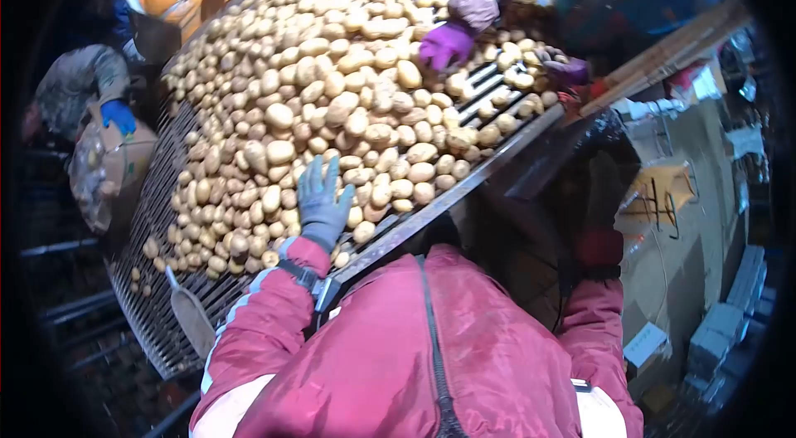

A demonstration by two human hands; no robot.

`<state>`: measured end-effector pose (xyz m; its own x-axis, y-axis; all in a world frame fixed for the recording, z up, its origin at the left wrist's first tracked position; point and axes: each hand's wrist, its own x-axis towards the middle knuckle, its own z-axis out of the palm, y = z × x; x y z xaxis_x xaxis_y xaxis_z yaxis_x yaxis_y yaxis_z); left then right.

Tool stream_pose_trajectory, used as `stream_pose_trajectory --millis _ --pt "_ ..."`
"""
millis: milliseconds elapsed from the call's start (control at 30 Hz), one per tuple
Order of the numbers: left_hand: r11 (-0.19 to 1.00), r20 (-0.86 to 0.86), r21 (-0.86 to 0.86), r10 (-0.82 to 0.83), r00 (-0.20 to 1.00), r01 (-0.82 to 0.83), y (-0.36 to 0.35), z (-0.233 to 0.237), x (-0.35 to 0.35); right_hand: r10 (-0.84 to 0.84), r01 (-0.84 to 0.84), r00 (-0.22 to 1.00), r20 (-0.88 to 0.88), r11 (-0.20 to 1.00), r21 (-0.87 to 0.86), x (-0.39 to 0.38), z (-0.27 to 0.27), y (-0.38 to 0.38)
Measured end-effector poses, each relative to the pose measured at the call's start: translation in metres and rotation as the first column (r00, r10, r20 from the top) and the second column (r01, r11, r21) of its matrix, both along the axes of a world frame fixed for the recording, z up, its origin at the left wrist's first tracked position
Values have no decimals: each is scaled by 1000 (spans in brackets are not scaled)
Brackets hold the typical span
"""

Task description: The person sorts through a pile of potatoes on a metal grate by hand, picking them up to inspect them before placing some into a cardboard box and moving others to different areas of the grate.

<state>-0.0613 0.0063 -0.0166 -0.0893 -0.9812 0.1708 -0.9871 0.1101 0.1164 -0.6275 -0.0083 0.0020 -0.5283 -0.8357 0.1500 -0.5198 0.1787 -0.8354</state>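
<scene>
Hundreds of potatoes (332,81) cover the roller bed (170,338). The gloved left hand (322,201) lies flat on those at the bed's near edge, fingers spread, gripping nothing, with the arm reaching forward. It looks like hand-sorting, mid-search. A pick would call for fingers closing round one potato. The right hand is hidden below the bed's near rail. A co-worker's purple glove (445,44) works the far side.

We see the potatoes (332,90) in bright, even light from above, with soft shadows only. The fisheye lens curves the view and leaves a black vignette, heaviest from 7 to 10 o'clock. The cardboard boxes (672,206) at 3 o'clock look soft and smeared.
</scene>
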Motion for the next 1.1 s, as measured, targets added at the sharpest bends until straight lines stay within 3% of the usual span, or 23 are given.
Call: stream_pose_trajectory --millis 67,100,133,167,233,333,400,467,533,567,600,633,700,733,833,967,1033,1100 --pt "997 35 76 4 999 -7 1 -2 -1 206 -201 976 64 977 -75 46 14 -13" --pt "994 45 112 3 999 -8 -1 -6 -1 227 -221 971 71 972 -79 69 8 -25" --pt "989 55 149 0 998 -8 -3 -10 -1 225 -237 897 382 971 -15 93 -4 -38" --pt "982 64 187 -6 998 -6 -5 -17 1 176 -271 737 652 962 46 117 -10 -49" --pt "986 56 165 -6 998 -4 -3 -31 8 243 -405 659 712 912 63 166 0 -76" --pt "987 55 157 10 998 -19 0 -40 10 371 -525 635 677 851 26 216 -22 -122" --pt "983 -10 186 17 1000 -15 1 -48 12 666 -644 733 142 745 -171 236 -49 -164" --pt "974 -106 225 42 993 -17 0 -49 11 705 -734 664 -249 678 -38 256 -28 -189" --pt "993 -115 106 67 991 -55 -2 -28 1 515 -551 834 196 794 257 282 16 -212" --pt "996 -120 46 80 990 -75 -4 -10 -7 590 -590 802 92 760 273 284 -24 -236" --pt "977 -95 182 127 987 -109 -7 -13 -6 606 -603 791 88 746 282 287 -52 -247" --pt "971 -118 205 150 982 -123 -7 -18 -3 618 -610 783 78 735 296 294 -66 -254" --pt "974 -229 161 193 954 -158 -9 -31 8 602 -520 797 -48 725 452 304 -54 -253" --pt "976 -304 123 211 929 -181 -15 -30 15 630 -547 776 22 655 521 303 -42 -255" --pt "969 -476 -42 194 858 -243 -58 16 37 675 -610 737 37 640 468 294 -38 -257" --pt "881 -396 53 452 800 -471 -125 49 61 720 -730 666 195 576 368 281 -62 -253" --pt "825 -323 123 559 764 -552 -147 58 50 623 -756 602 500 647 104 277 -59 -239" --pt "774 -255 175 632 732 -608 -154 54 41 444 -717 554 704 685 133 271 -13 -222"
